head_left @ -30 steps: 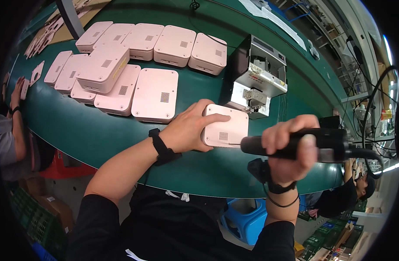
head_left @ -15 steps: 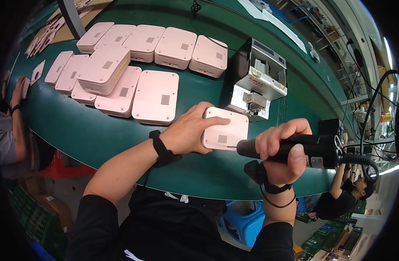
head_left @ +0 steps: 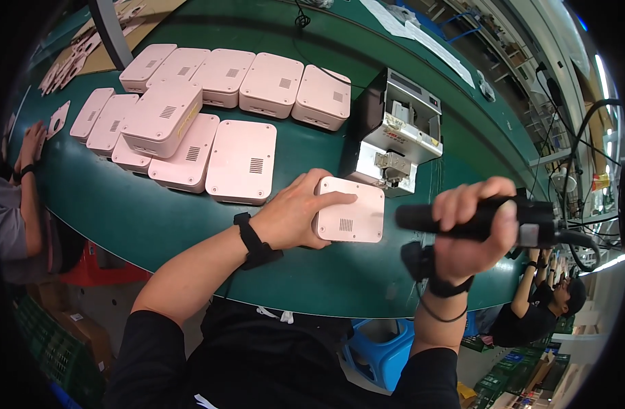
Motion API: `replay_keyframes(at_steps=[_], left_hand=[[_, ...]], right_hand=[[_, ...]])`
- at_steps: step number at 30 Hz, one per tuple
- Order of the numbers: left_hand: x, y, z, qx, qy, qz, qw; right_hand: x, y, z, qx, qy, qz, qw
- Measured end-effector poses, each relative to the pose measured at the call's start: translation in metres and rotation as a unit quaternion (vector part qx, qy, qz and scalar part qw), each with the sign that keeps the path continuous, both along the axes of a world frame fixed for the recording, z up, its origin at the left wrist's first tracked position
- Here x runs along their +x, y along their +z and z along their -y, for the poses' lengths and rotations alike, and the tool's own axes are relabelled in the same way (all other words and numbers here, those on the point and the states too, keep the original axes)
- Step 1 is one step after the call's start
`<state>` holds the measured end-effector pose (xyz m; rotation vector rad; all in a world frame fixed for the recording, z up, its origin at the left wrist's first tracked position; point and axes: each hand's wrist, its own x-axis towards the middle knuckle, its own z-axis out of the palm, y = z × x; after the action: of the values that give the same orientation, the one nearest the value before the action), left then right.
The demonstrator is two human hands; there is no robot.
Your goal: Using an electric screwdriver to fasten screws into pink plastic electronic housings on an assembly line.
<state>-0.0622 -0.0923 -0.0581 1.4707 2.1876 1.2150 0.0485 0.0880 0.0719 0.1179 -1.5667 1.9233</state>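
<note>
Pink box (head_left: 350,211) lies flat on the green table (head_left: 155,218), close to the near edge and right in front of the person. It has a small patch of slots on its top. The left hand (head_left: 295,218) rests on the box's left side, with the fingers spread over the top and the thumb down by the near edge, so the hand presses and holds the box in place. A black band sits on that wrist.

The right hand (head_left: 472,232) is just to the right of the box, lifted off the table. Its fingers are curled tight around a black power screwdriver (head_left: 482,219) that lies sideways, with its tip pointing left, near the box's right edge. I cannot tell if the tip touches the box. A cable runs off from the tool's right end.

Just behind the box stands a small metal machine (head_left: 397,136) with a grey top. To the left are many more pink boxes (head_left: 241,160) in rows, and one of them is stacked on top of others. At the far left edge another person's hand (head_left: 29,143) rests on the table, beside flat pink pieces.
</note>
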Motion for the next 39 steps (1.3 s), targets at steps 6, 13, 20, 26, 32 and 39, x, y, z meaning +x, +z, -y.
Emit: replay_keyframes(at_steps=[6, 13, 20, 26, 32, 39], left_hand=[[0.003, 0.003, -0.005, -0.008, -0.020, 0.003, 1.000], [0.000, 0.001, -0.001, -0.006, -0.016, 0.031, 0.999], [0.000, -0.004, -0.003, 0.006, -0.010, 0.024, 1.000], [0.002, -0.008, -0.001, 0.015, -0.001, 0.022, 1.000], [0.003, -0.005, -0.001, -0.012, 0.000, 0.025, 1.000], [0.005, -0.004, -0.001, 0.015, -0.003, 0.010, 1.000]], right_hand=[[-0.041, 0.004, -0.040, 0.081, -0.120, -0.029, 0.989], [-0.026, 0.008, -0.012, 0.006, -0.027, 0.048, 0.998], [-0.001, 0.019, 0.046, 0.009, 0.075, 0.029, 0.997], [-0.004, 0.000, 0.060, -0.010, 0.106, 0.113, 0.988], [-0.005, -0.009, 0.062, -0.001, 0.103, 0.092, 0.990], [-0.003, -0.010, 0.064, 0.053, 0.086, 0.080, 0.992]])
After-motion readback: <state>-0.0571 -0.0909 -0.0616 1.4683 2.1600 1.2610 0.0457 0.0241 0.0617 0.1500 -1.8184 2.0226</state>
